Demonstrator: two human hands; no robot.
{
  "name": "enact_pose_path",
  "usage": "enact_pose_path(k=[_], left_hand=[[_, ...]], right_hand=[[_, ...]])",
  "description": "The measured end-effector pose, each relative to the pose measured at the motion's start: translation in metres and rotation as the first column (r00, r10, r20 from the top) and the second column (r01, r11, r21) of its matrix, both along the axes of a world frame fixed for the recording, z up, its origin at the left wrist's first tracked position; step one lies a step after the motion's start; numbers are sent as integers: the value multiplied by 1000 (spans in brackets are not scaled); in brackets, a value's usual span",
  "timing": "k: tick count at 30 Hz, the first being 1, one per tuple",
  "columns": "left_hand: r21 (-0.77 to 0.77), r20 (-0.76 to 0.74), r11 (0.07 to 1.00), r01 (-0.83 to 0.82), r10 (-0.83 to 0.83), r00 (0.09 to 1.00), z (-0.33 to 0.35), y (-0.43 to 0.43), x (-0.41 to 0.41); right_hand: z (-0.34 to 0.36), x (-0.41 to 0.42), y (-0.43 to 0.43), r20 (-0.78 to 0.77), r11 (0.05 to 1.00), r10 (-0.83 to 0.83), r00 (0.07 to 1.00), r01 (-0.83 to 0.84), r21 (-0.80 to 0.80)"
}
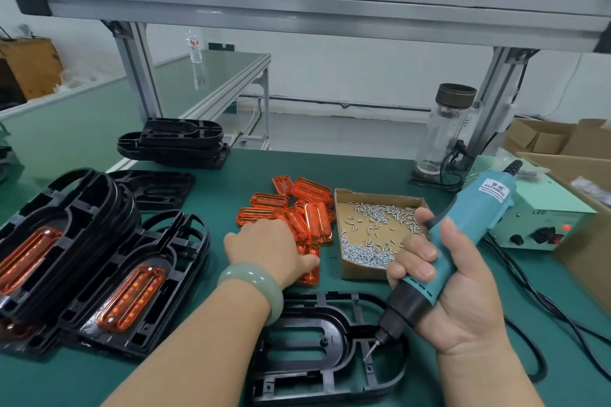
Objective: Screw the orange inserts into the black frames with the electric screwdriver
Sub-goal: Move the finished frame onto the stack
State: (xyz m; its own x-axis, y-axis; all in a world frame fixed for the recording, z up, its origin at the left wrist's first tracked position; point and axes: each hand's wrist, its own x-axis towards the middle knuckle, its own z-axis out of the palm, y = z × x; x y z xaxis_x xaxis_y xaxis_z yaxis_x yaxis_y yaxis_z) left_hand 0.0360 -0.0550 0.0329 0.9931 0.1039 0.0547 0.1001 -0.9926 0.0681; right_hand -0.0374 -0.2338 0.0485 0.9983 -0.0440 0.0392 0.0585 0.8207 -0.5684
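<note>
- The right hand point(446, 294) is wrapped round the electric screwdriver point(463, 241), fingers curled over its blue body. The bit tilts down over the empty black frame point(335, 345) that lies beneath both wrists — probably parked there, ready for when an insert is seated.
- The left hand point(269, 249) lies palm down on the pile of orange inserts point(310, 215) just beyond that frame, thumb against one of them, likely fetching the next piece. Its fingers are hidden behind the back of the hand, so whether they grip anything cannot be told.
- The box of screws point(363, 271) sits between the two hands, within easy reach of either.
- Left of the left forearm lie finished frames point(178, 274) with inserts fitted — set aside from the working spot, I judge.
- Whether a screw sits on the bit tip is too small to make out. The left forearm covers part of the empty frame, and the stacks furthest left of the left hand run out of view.
</note>
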Motion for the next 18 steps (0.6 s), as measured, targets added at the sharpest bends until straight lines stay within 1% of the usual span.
enact_pose_path(k=[2,5,6,8,10,11,13,15,18], left_hand=[[-10,-13,1000,18,-18,1000,0,2,3],[-144,-18,990,-1,-2,1000,-1,6,2],[-162,-2,987,-12,11,1000,-2,7,-1],[-113,0,994,-11,11,1000,-2,6,-5],[-58,-31,998,21,-23,999,-4,5,-7],[-70,-50,997,38,-41,998,-5,6,-8],[-148,-81,987,66,-79,994,-4,8,-9],[-219,-55,970,108,-123,991,-5,12,-12],[-269,39,943,193,-190,981,-12,17,-17]], right_hand=[[0,0,1,4,1000,-2,1000,2,-3],[1,-1,1,2,1000,1,1000,-1,-7],[1,-1,1,3,1000,2,1000,-2,-6],[0,-1,1,4,1000,2,1000,-2,0],[0,0,1,5,1000,4,1000,-4,-3],[0,0,1,2,1000,5,1000,-5,-8],[0,0,1,-6,1000,6,1000,-6,-13],[0,-1,1,-6,1000,7,1000,-7,-5],[0,0,1,-6,1000,7,1000,-7,6]])
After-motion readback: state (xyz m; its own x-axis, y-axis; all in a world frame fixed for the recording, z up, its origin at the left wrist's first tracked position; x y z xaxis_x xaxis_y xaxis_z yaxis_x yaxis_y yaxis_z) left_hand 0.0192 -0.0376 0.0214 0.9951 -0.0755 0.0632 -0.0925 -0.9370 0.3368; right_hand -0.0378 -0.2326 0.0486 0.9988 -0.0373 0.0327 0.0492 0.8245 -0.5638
